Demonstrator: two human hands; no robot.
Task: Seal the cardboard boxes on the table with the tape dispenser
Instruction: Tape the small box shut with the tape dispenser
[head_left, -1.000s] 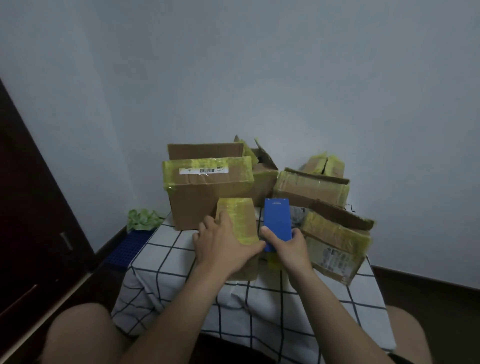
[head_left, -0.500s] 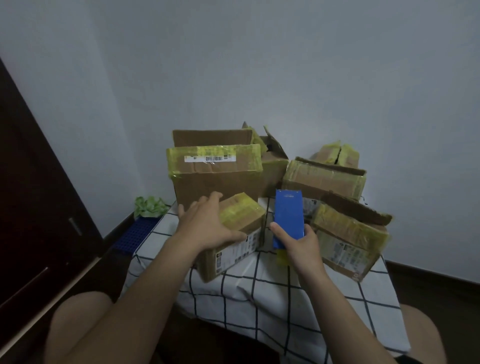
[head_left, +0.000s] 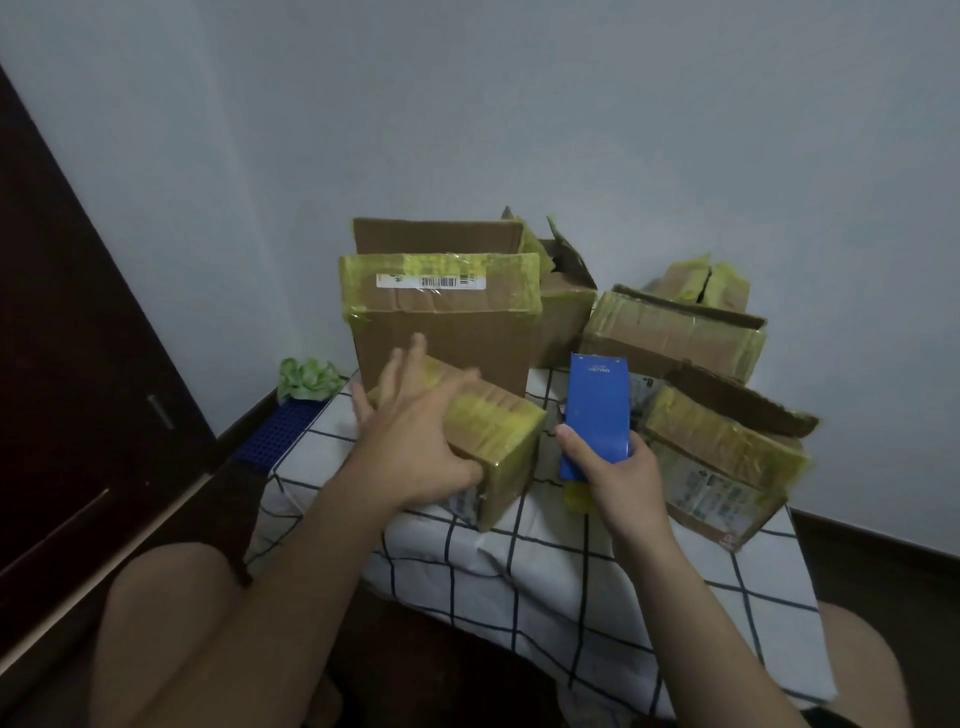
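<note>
A small cardboard box (head_left: 498, 431) wrapped in yellow tape lies on its side on the checked tablecloth (head_left: 519, 571), its near end pointing toward me. My left hand (head_left: 415, 447) lies over its top and left side with fingers spread and straight, the thumb against the near end. My right hand (head_left: 621, 480) grips the lower part of a blue tape dispenser (head_left: 597, 405), held upright just right of the small box. A bit of yellow tape (head_left: 576, 496) shows under the dispenser.
A tall taped box (head_left: 441, 332) stands right behind the small one. More taped boxes crowd the right side (head_left: 675, 332) (head_left: 727, 462) and the back (head_left: 566, 306) (head_left: 701, 280). A dark wooden door (head_left: 78, 364) is at the left, with a blue crate (head_left: 275, 431) and green cloth (head_left: 306, 376) on the floor.
The small box went from standing on end to lying on its side, turned leftward. My left hand slid over its top and the fingers spread out. The dispenser stayed upright in my right hand.
</note>
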